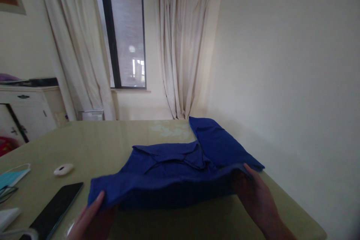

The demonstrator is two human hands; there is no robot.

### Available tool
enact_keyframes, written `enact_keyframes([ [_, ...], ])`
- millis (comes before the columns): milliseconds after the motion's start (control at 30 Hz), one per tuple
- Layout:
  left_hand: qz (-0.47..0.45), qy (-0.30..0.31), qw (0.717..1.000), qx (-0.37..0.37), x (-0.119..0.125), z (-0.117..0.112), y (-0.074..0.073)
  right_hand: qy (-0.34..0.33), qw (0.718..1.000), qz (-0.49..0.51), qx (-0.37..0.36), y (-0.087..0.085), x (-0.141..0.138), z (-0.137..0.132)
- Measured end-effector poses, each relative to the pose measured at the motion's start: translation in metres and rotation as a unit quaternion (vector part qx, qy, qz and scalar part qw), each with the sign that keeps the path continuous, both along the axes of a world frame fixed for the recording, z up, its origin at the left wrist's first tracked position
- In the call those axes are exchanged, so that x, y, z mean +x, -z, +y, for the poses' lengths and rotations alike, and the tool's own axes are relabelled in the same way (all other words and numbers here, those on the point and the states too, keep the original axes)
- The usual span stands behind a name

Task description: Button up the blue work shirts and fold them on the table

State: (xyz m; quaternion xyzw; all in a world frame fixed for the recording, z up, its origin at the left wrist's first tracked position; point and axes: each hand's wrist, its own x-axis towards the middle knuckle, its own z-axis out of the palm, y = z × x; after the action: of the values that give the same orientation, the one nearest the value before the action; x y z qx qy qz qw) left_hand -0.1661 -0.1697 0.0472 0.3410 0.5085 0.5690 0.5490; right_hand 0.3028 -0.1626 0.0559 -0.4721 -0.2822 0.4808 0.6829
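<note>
A dark blue garment (pixel 168 180) lies partly on the table, its near edge lifted off the top. My left hand (pixel 94 215) pinches the near left corner, thumb on top and the other fingers hidden beneath the cloth. At the near right corner, my right hand (pixel 258 198) grips the same edge, with its fingers under the fabric. The far part of the garment is bunched into loose folds. Against it, at the back right, lies a flatter blue cloth piece (pixel 225 140); whether it is joined to the held garment I cannot tell.
On the left of the greenish table (pixel 92 138) lie a black phone (pixel 56 208), a white earbud case (pixel 63 169), a light blue face mask (pixel 14 176) and a white object with a cable (pixel 9 217). A wall (pixel 295 101) borders the table's right side.
</note>
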Motion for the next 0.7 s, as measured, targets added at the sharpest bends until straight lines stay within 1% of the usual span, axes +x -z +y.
enact_keyframes([
  [33,-0.014,-0.004,1.0,0.02,0.007,0.03,-0.009,-0.008,0.999,0.038,0.019,-0.015,-0.009,0.028],
  [67,-0.046,-0.018,0.997,0.061,0.013,0.057,-0.018,-0.019,0.998,0.055,0.038,-0.027,-0.018,0.054],
  [100,-0.068,-0.037,0.991,0.106,0.018,0.082,-0.025,-0.031,0.997,0.044,0.05,-0.036,-0.027,0.079],
  [133,-0.071,-0.041,0.986,0.143,0.021,0.103,-0.029,-0.034,0.998,0.013,0.058,-0.041,-0.034,0.099],
  [167,-0.043,-0.028,0.986,0.157,0.021,0.119,-0.029,-0.031,0.998,-0.026,0.048,-0.042,-0.039,0.114],
  [200,0.007,-0.019,0.986,0.163,0.018,0.131,-0.026,-0.024,0.996,-0.083,0.03,-0.038,-0.041,0.124],
  [233,0.08,-0.01,0.983,0.164,0.012,0.137,-0.018,-0.012,0.989,-0.148,0.014,-0.031,-0.041,0.129],
  [267,0.168,-0.005,0.973,0.16,0.003,0.14,-0.007,0.0,0.975,-0.22,0.002,-0.02,-0.039,0.128],
  [300,0.261,-0.01,0.952,0.158,-0.008,0.141,0.007,0.014,0.955,-0.297,0.0,-0.008,-0.035,0.123],
  [367,0.43,-0.03,0.892,0.138,-0.033,0.136,0.035,0.046,0.896,-0.442,0.017,0.017,-0.024,0.105],
  [400,0.484,-0.047,0.866,0.113,-0.044,0.133,0.047,0.061,0.863,-0.501,0.023,0.028,-0.019,0.093],
  [433,0.514,-0.05,0.852,0.086,-0.052,0.131,0.055,0.067,0.836,-0.545,0.016,0.037,-0.014,0.082],
  [467,0.521,-0.05,0.85,0.057,-0.058,0.129,0.061,0.062,0.817,-0.573,-0.004,0.044,-0.011,0.072],
  [500,0.504,-0.041,0.862,0.029,-0.06,0.128,0.062,0.054,0.805,-0.59,-0.027,0.048,-0.01,0.065],
  [567,0.42,-0.015,0.907,-0.026,-0.055,0.128,0.055,0.043,0.791,-0.607,-0.07,0.052,-0.01,0.058],
  [633,0.293,0.018,0.953,-0.074,-0.042,0.126,0.04,0.059,0.774,-0.624,-0.09,0.051,-0.012,0.06],
  [667,0.224,0.044,0.969,-0.094,-0.035,0.123,0.032,0.064,0.769,-0.628,-0.095,0.049,-0.013,0.063],
  [700,0.156,0.076,0.979,-0.109,-0.028,0.118,0.024,0.059,0.769,-0.628,-0.101,0.048,-0.014,0.066],
])
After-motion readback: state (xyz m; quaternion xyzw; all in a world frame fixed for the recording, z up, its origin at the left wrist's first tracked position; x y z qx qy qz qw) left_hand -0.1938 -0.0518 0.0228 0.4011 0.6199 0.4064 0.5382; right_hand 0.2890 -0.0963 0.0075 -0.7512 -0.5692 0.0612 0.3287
